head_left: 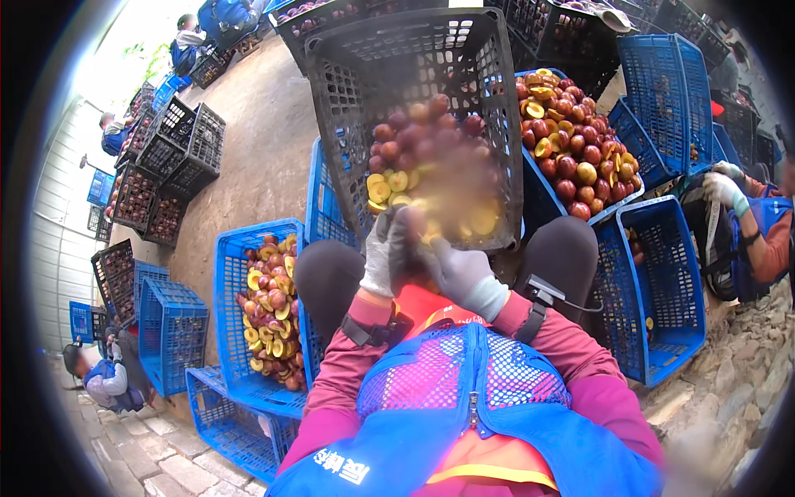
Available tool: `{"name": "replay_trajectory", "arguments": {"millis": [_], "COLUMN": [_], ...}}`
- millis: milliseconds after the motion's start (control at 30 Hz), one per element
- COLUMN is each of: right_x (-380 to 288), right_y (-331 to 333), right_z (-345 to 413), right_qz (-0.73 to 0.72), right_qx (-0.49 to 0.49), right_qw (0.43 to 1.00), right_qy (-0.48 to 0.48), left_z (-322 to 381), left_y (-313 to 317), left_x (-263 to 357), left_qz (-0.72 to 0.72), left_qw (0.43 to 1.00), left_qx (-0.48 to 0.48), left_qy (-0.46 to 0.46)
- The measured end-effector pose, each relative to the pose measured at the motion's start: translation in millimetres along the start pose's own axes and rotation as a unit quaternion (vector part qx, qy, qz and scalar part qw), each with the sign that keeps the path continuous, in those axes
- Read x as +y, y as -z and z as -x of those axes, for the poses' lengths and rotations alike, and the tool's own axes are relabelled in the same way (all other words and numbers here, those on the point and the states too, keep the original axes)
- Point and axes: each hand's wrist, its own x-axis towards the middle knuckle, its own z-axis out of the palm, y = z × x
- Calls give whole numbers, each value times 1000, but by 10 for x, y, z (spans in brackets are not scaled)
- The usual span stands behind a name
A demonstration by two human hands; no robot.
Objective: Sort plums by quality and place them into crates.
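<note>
In front of me a black plastic crate (357,81) is tilted towards my lap. Whole plums (391,149) lie in it, with cut plum halves (388,186) showing yellow flesh near its front edge. My gloved left hand (386,251) is closed around a reddish plum (415,225) at this edge. Close beside it is my gloved right hand (466,273), its fingers bent towards the plum and some yellow flesh. A blurred patch covers part of the crate and the fingertips, so whether the right hand grips a tool or fruit is hidden.
On the left a blue crate (227,310) holds halved plums (273,310); on the right another pile of plums (577,149) fills a blue crate. An open blue crate (674,298) lies by my right knee. A co-worker (758,217) sits close at the right.
</note>
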Motion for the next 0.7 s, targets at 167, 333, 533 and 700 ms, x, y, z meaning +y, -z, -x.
{"name": "replay_trajectory", "arguments": {"millis": [167, 333, 533, 700], "right_x": [46, 112, 49, 174], "right_y": [-105, -70, -87, 2], "right_z": [73, 102, 55, 163], "right_qz": [14, 21, 41, 38], "right_qx": [9, -18, -20, -43], "right_qw": [998, 999, 997, 995], "right_qy": [59, 34, 64, 79], "left_z": [-291, -230, -55, -58], "left_y": [907, 503, 342, 610], "left_x": [-1202, -654, -351, -421], "left_qz": [-175, -44, 117, -103], "left_qw": [982, 996, 980, 994], "left_qx": [-47, -47, -8, -40], "left_qy": [-52, 62, 158, 28]}}
